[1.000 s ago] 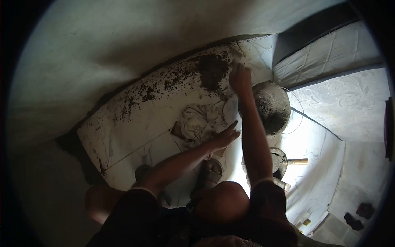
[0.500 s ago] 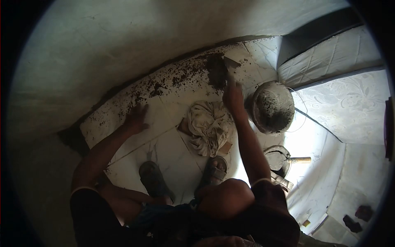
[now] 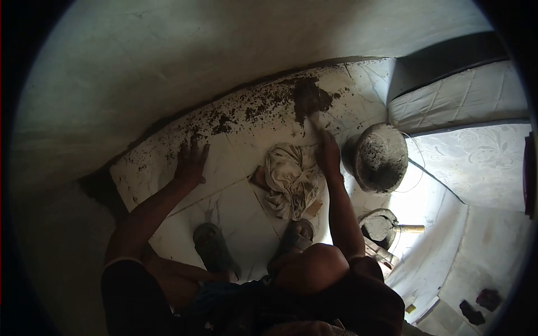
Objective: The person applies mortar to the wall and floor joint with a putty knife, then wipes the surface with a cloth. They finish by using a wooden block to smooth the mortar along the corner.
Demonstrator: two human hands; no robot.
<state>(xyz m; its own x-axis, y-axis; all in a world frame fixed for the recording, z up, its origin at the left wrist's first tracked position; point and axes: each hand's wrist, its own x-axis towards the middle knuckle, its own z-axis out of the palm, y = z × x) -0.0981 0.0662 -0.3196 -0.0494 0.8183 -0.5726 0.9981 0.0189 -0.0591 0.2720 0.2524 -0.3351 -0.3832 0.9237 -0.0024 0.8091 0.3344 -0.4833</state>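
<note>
Floor (image 3: pixel 232 159): pale tile met the grey wall (image 3: pixel 168 67), dark crumbs (image 3: pixel 223 124) littering that edge!
Right hand (image 3: pixel 329 155): wrapped round a blurred tool (image 3: pixel 315 121), there at the dark clump (image 3: pixel 308 96).
Left hand (image 3: pixel 191 165): spread wide, bare, beside the crumbs; contact couldn't be told.
Stroke: low and flat looked wisest, limiting scatter.
Bucket (image 3: pixel 381 158): stood near the right wrist.

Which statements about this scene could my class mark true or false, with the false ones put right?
1. The right hand holds a tool. True.
2. The left hand grips the cloth. False: it is open, and the cloth lies apart from it.
3. Dark crumbs lie near the wall. True.
4. The bucket is upside down. False: its open top shows.
5. No footwear is in view. False: sandals are worn.
</note>
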